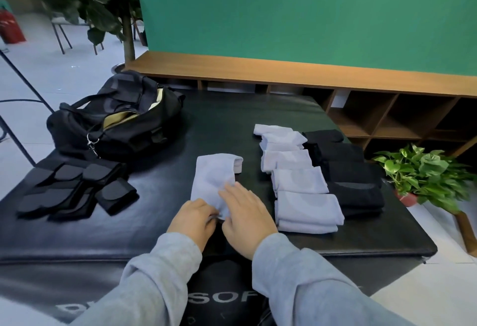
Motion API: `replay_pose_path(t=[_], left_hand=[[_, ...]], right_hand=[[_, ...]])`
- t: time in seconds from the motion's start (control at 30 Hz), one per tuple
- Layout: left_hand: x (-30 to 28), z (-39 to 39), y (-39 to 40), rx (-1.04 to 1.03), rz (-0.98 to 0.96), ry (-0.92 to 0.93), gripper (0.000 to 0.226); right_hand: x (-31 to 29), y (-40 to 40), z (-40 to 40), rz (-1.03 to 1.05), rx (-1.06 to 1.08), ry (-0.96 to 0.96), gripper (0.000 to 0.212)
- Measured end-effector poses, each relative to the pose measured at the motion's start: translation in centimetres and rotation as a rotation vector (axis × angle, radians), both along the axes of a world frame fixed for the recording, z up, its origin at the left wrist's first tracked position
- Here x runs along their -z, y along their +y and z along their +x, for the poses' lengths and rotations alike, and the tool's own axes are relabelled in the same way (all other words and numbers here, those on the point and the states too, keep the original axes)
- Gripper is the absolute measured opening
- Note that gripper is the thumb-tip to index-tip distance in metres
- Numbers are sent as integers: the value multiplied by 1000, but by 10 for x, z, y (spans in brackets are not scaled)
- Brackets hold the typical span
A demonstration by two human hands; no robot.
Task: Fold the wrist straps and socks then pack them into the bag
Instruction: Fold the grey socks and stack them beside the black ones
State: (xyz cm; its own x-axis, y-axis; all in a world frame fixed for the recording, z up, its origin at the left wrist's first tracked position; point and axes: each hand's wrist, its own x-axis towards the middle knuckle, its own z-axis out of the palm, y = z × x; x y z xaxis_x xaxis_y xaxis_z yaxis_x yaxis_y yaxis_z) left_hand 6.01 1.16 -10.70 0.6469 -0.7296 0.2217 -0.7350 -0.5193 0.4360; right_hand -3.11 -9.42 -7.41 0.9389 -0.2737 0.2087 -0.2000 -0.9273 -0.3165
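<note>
The light blue sock (pixel 214 176) lies flat on the black padded tabletop (pixel 232 109) right in front of me, its length running away from me and its far end turned over toward the right. My left hand (pixel 192 218) sits at the near end of it, fingers curled and pinching the edge of the fabric. My right hand (pixel 246 216) lies just beside the left, fingers straight and spread, pressing flat on the near right part of the same sock (so both hands are touching it at once). Both my sleeves are grey.

Just to the right of this sock runs a row of folded light blue socks (pixel 299 171), overlapping one another from the far side toward me. Touching that row on its right is a matching row of folded black socks (pixel 351 171), which reaches close to the right edge of the tabletop.

Well apart on the left, near the tabletop's left edge, the black wrist straps (pixel 74 189) lie in an overlapping cluster with their grey patches facing up. Beyond them, at the far left corner, sits the black bag (pixel 116 122), its top open and a pale yellow lining showing, a metal clip hanging at its near side.

Off the tabletop to the right stands a leafy potted plant (pixel 423 173) on the floor. Behind everything runs a low wooden shelf unit (pixel 361 109) under a green wall (pixel 309 11), with a tall dark-leaved plant (pixel 103 3) at the far left.
</note>
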Motion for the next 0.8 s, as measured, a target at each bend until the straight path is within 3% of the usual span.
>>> replay_pose_path(t=[0.1,0.23,0.5,0.8], left_hand=[[2,-7,9,13,-37,-10,16],[9,-9,22,37,-60,27,31],[16,-6,33,19,-150,74,33],[17,0,41,73,-133,109,31]], right_hand=[[10,2,-8,44,-63,142,55],[20,2,-16,106,-42,231,58],[28,-4,-31,146,-46,112,54],[36,-13,-34,186,-68,38,34]])
